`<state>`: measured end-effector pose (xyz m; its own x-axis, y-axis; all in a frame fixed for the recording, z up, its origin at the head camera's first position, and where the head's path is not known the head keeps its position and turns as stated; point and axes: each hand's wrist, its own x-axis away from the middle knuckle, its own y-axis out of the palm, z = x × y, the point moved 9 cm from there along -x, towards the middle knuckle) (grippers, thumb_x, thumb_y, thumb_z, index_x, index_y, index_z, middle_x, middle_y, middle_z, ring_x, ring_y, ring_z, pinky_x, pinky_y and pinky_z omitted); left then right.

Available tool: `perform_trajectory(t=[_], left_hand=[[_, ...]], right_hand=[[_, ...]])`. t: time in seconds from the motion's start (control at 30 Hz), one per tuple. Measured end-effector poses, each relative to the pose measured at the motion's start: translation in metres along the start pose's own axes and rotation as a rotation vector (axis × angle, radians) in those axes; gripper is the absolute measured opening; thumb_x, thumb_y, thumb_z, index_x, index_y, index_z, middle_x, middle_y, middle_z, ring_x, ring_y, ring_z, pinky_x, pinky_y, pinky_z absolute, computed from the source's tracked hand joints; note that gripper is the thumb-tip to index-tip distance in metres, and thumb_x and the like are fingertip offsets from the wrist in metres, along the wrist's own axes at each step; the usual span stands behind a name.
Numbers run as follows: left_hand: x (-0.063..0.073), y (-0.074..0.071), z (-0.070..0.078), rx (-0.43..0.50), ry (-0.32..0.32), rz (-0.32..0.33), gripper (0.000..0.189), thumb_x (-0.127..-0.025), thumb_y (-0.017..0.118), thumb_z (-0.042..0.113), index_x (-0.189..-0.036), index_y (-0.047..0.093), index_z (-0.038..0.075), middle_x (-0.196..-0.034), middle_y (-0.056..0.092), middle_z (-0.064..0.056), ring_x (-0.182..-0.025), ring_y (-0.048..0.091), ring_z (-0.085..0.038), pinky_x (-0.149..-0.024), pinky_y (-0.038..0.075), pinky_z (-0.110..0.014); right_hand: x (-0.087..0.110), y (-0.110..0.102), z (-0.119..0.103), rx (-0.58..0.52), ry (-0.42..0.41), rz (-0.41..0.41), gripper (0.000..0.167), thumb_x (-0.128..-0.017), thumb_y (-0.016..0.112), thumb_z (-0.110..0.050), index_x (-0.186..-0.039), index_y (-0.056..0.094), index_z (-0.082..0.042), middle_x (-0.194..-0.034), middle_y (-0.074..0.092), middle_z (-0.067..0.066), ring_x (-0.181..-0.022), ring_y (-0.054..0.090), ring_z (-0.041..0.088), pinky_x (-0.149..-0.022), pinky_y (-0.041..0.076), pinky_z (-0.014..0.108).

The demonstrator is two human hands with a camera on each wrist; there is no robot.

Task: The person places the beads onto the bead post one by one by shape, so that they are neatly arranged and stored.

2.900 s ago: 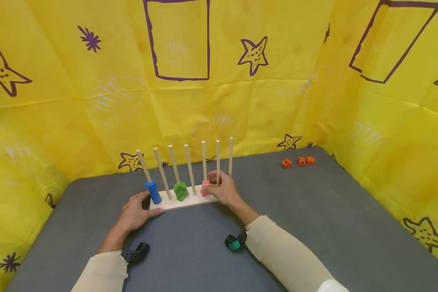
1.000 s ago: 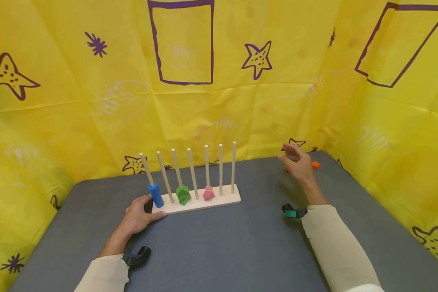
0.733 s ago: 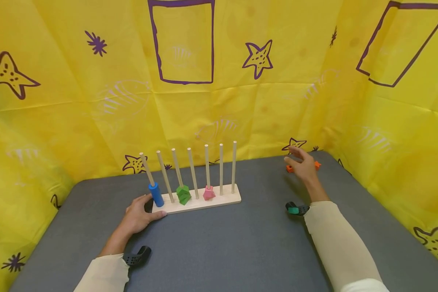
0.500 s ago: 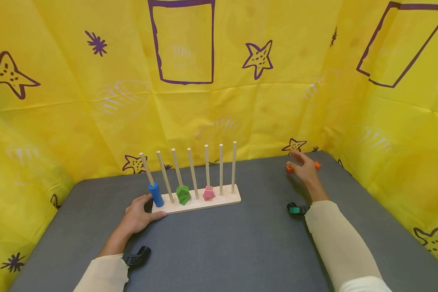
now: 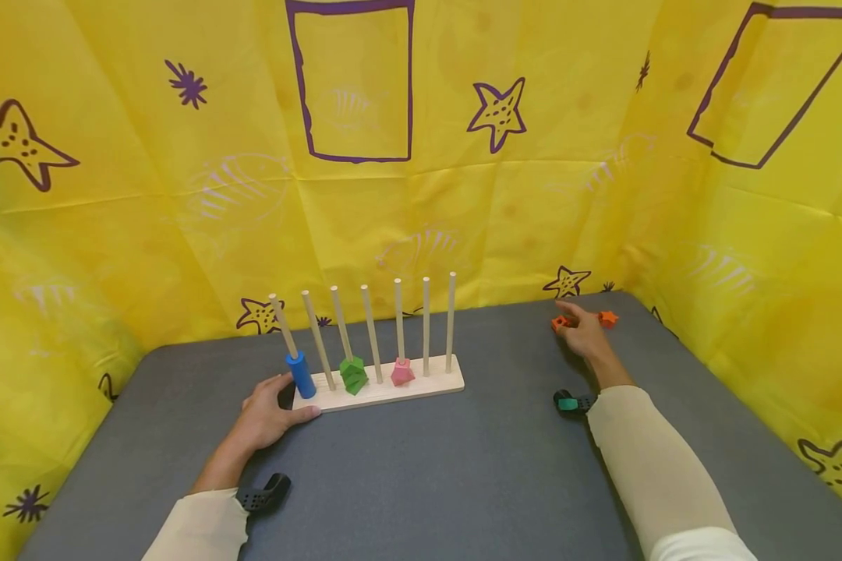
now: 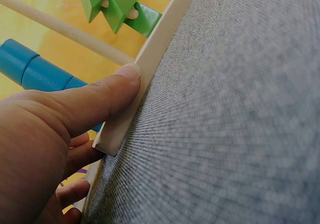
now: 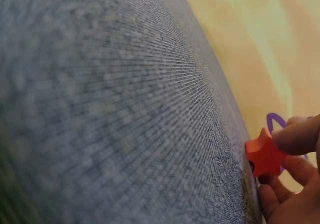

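In the head view, my left hand (image 5: 269, 413) grips the left end of a wooden peg board (image 5: 421, 384) with several upright pegs. Its thumb lies along the front edge in the left wrist view, with fingers behind. A stack of blue cylinder beads (image 5: 300, 375) sits on the leftmost peg, green triangular beads (image 5: 353, 375) on the third, and pink star beads (image 5: 401, 372) on the fifth. At the back right, my right hand (image 5: 586, 336) pinches an orange star-shaped bead (image 7: 265, 155) low at the table surface between thumb and fingers.
Another orange bead (image 5: 608, 319) lies just right of the right hand. A grey table (image 5: 421, 483) spreads under everything, backed by a yellow curtain (image 5: 365, 210) with purple drawings. Black straps sit at both wrists.
My right hand has left the pink beads, moved right to the orange beads, then lowered and closed its fingers on one. My left hand keeps its hold on the board.
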<state>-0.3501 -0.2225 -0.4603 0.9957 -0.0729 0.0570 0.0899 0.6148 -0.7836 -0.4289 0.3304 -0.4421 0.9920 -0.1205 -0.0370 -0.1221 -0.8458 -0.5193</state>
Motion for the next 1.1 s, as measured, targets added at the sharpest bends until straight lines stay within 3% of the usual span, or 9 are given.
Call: perform_trajectory(t=[0.4,0.63,0.8,0.93,1.1], left_hand=[[0.001,0.000,-0.002,0.013,-0.006,-0.001,0.101,-0.076,0.078,0.051,-0.145,0.034,-0.008,-0.143,0.031,-0.036,-0.129,0.022,-0.057,-0.099,0.017,-0.071],[0.000,-0.001,0.001,0.015,0.027,0.009,0.098,-0.077,0.078,0.049,-0.144,0.036,-0.008,-0.142,0.034,-0.036,-0.131,0.022,-0.054,-0.100,0.014,-0.071],[0.000,-0.002,0.000,0.021,0.024,0.007,0.097,-0.078,0.078,0.048,-0.144,0.035,-0.008,-0.142,0.033,-0.036,-0.131,0.022,-0.055,-0.099,0.014,-0.071],[0.000,-0.003,0.000,0.020,0.022,0.005,0.098,-0.077,0.078,0.049,-0.145,0.035,-0.007,-0.142,0.032,-0.036,-0.130,0.021,-0.056,-0.099,0.014,-0.071],[-0.001,0.000,0.000,0.024,0.011,-0.007,0.099,-0.077,0.078,0.049,-0.146,0.033,-0.007,-0.143,0.031,-0.035,-0.131,0.020,-0.055,-0.099,0.014,-0.071]], right_hand=[[0.001,0.000,0.002,0.208,-0.028,0.026,0.041,-0.094,0.056,-0.004,-0.135,0.053,-0.001,-0.127,0.051,0.029,-0.118,0.044,0.046,-0.096,0.036,0.058],[0.010,-0.007,-0.015,0.073,-0.109,0.084,0.046,-0.095,0.058,-0.003,-0.140,0.048,0.000,-0.133,0.049,0.029,-0.115,0.049,0.045,-0.090,0.045,0.053],[0.020,-0.011,-0.027,0.003,-0.109,0.068,0.051,-0.097,0.061,-0.016,-0.144,0.045,-0.007,-0.136,0.047,0.022,-0.115,0.047,0.040,-0.084,0.048,0.045],[0.030,-0.014,-0.041,-0.039,-0.138,0.084,0.052,-0.093,0.066,-0.027,-0.138,0.052,-0.005,-0.127,0.056,0.019,-0.110,0.053,0.033,-0.081,0.049,0.035],[0.042,-0.020,-0.058,-0.120,-0.181,0.114,0.045,-0.089,0.072,-0.027,-0.123,0.063,0.000,-0.109,0.066,0.013,-0.095,0.061,0.019,-0.072,0.051,0.025]])
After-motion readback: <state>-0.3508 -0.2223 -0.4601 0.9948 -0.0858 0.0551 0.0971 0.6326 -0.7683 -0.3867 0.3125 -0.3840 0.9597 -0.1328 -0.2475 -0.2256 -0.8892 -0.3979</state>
